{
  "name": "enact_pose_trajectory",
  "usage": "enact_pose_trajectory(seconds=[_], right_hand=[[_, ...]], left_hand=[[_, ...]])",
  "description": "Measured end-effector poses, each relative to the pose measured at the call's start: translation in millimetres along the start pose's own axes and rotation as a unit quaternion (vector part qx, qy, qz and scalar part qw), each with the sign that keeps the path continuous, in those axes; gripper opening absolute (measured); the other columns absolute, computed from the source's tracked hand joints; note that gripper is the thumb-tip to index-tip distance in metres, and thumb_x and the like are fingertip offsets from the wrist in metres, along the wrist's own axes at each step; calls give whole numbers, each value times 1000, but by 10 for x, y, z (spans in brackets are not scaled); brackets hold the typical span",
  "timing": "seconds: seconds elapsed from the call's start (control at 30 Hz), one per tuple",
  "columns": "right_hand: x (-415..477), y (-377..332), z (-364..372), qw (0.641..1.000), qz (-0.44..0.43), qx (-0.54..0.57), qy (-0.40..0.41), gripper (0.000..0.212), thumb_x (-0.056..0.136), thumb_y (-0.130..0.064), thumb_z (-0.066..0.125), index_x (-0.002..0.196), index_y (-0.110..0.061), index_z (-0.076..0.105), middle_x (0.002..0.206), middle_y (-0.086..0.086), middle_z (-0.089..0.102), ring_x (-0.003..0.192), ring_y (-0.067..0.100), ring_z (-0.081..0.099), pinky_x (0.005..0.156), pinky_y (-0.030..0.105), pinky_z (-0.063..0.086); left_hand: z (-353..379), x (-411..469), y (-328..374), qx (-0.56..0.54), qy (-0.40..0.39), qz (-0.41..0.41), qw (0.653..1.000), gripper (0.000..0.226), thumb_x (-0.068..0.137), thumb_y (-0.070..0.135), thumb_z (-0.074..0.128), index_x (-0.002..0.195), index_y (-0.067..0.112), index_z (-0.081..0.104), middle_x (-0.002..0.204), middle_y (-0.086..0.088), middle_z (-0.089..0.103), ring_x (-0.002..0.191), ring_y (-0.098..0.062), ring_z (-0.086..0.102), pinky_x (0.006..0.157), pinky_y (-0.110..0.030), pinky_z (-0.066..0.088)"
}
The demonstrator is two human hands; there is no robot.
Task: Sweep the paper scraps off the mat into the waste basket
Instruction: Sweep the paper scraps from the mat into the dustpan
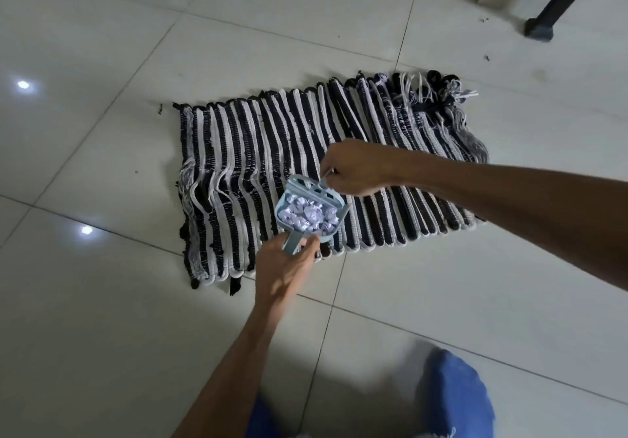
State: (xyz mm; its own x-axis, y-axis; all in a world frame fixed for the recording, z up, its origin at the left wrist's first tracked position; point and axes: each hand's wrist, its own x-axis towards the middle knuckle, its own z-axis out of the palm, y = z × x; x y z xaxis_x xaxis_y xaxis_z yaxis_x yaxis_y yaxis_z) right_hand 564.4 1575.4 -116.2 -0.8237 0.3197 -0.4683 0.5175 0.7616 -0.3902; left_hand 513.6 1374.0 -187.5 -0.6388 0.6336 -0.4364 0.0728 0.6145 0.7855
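Over the mat (258, 152) | left hand (289, 267) gripping dustpan (311, 211) handle, keeping scraps (307, 217) level | right hand (353, 169) pinching brush (324, 179) shut, penning them in

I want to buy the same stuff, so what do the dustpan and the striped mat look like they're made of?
The dustpan looks like moulded plastic, pale blue and smooth with a slight sheen. The mat looks like woven fabric cord, probably cotton: matte, ribbed dark and white stripes with frayed loose threads at the ends.

Dim overhead light; two glare spots on glossy floor tiles (85, 152); blurred lower edge; wide-angle bending.
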Motion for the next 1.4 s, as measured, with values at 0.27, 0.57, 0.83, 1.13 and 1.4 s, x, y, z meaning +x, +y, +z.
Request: enact_pose_trajectory(seconds=[0.27,0.57,0.83,1.13,1.4], right_hand=[[173,-198,-703,999,16,-4,29,35,92,-16,51,108,10,68,110,30,69,75,31,66,81,41,57],[366,-432,-1253,996,41,-20,72,30,89,-11,53,110,2,70,116,18,71,105,34,69,89,47,57],[-180,-1228,-2228,997,56,-30,53,29,93,-22,51,110,-15,73,113,5,71,100,25,66,84,39,55],[-1486,-2579,-4228,994,12,-93,55,30,91,-18,50,111,-23,72,110,-1,71,97,21,65,70,31,42],[-2658,-3723,-5641,994,-27,-95,41,29,90,-21,54,112,-21,73,106,3,72,89,22,66,70,31,49]], left_hand=[[-545,488,482,48,-19,32,998,21,88,38,67,75,23,60,46,9,42,28,0,34,33,-12,30],[-951,844,960,48,5,24,999,22,83,46,69,85,25,63,62,0,56,38,-7,33,33,-14,30],[-1688,165,1932,11,42,-16,999,31,84,44,70,90,13,69,58,8,55,25,3,41,30,-8,29],[-2943,-1311,3733,-22,86,48,995,25,87,33,70,84,9,68,57,10,57,29,-1,42,35,-7,30],[-3920,-2598,5094,-17,144,27,989,33,84,40,70,60,23,55,50,10,56,41,-2,48,45,-11,39]])
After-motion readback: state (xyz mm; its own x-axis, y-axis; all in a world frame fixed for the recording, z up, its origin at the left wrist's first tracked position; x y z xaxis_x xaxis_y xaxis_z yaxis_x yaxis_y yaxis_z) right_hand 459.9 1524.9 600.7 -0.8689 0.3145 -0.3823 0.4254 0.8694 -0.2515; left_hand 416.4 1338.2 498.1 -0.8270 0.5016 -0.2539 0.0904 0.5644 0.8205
